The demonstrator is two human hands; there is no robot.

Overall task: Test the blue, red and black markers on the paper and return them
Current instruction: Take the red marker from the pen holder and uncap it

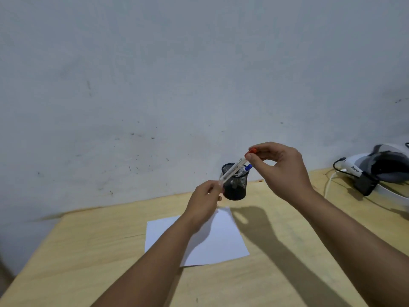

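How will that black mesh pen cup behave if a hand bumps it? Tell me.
The mesh pen cup looks light and nearly empty, so it would probably slide or tip easily. The blue marker leaning on its rim may shift the balance. Its wire wall likely stays stiff.

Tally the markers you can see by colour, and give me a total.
Red: 1, the red marker, held between the left hand and the right hand
Blue: 1, the blue marker, standing in the mesh pen holder
Black: 0 that can be told apart inside the holder
Total: 2
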